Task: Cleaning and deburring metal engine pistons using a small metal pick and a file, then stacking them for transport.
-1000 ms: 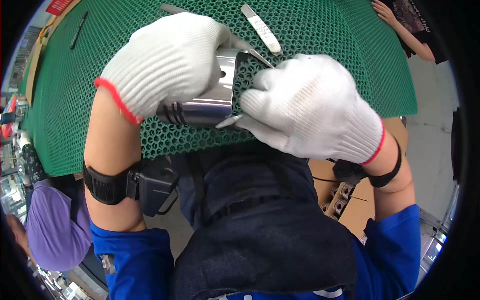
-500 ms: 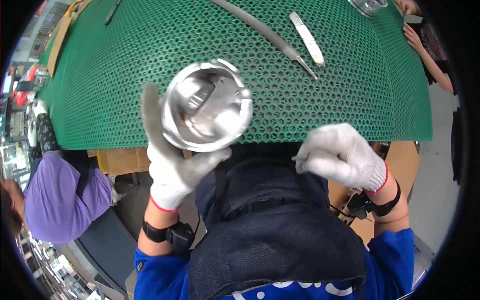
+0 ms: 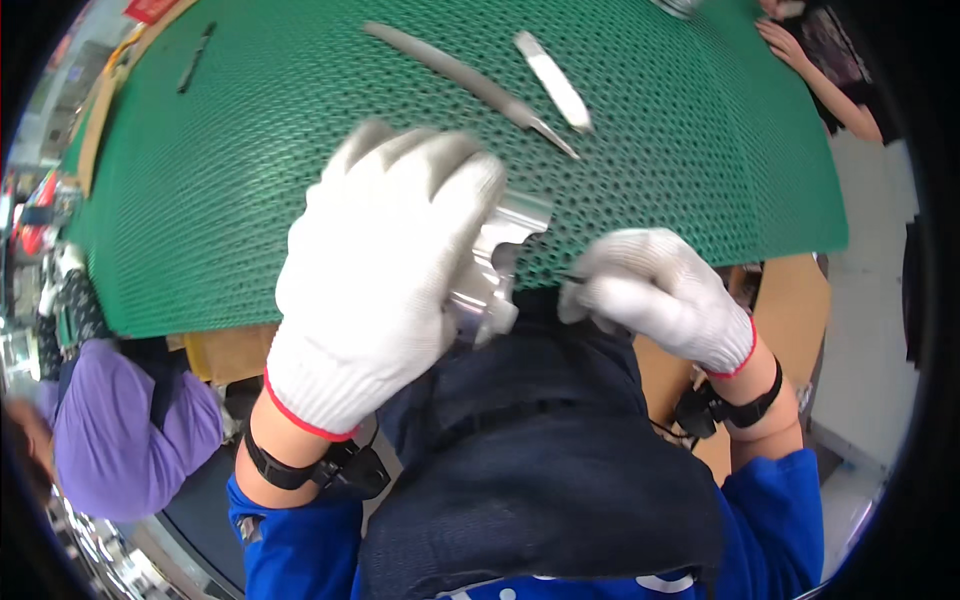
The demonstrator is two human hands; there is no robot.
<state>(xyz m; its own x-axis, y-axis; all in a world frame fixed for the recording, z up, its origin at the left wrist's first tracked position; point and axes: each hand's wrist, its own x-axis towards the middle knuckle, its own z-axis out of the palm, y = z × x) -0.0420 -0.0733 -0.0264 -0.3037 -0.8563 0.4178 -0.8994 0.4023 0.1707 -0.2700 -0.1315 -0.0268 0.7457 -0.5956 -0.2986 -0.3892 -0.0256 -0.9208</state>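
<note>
Metal part in hand at the green mat's (image 3: 230,220) near edge
A black pen (image 3: 196,58) lies on the mat's far left; the left hand (image 3: 370,270) grasps a shiny metal cylinder (image 3: 520,213) over the mat's near edge; a grey file (image 3: 465,81) and white-handled tool (image 3: 553,82) lie farther up the mat; near its edge, the right hand (image 3: 655,295) has curled fingers, grasping what I cannot tell

No wording can be read: white lettering (image 3: 665,584) on the person's blue shirt (image 3: 300,545) is cut off by the lower edge beside the dark apron (image 3: 540,500), while the pale print (image 3: 842,48) on a co-worker's dark top (image 3: 886,122) at upper right is too small to make out
</note>
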